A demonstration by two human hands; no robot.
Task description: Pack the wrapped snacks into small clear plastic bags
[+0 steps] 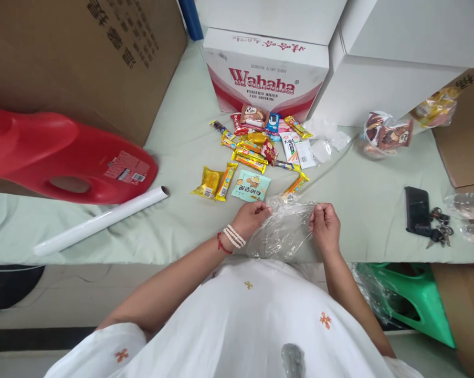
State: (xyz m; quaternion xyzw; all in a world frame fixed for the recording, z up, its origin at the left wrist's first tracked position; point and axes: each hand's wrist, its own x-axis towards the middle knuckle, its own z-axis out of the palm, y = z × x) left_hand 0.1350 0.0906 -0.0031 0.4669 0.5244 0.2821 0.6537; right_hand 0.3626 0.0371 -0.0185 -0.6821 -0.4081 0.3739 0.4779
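Observation:
A clear plastic bag (286, 231) is stretched between my two hands at the front of the table. My left hand (250, 219), with beads and a red cord at the wrist, pinches the bag's upper left edge. The upper right edge is gripped by my right hand (325, 226). Just beyond lie a light green snack packet (251, 186), a yellow wrapped bar (225, 181) and a yellow packet (207, 182). Another yellow bar (296, 184) is partly behind the bag. Farther back is a pile of wrapped snacks (256, 147).
A white Wahaba-style water carton marked Wahaha (266, 79) stands behind the snacks. At left are a red jug (63, 152) and a white roll (103, 220). Filled snack bags (386, 135), a phone (417, 210) and keys (441, 231) lie right. A green stool (421, 299) is below.

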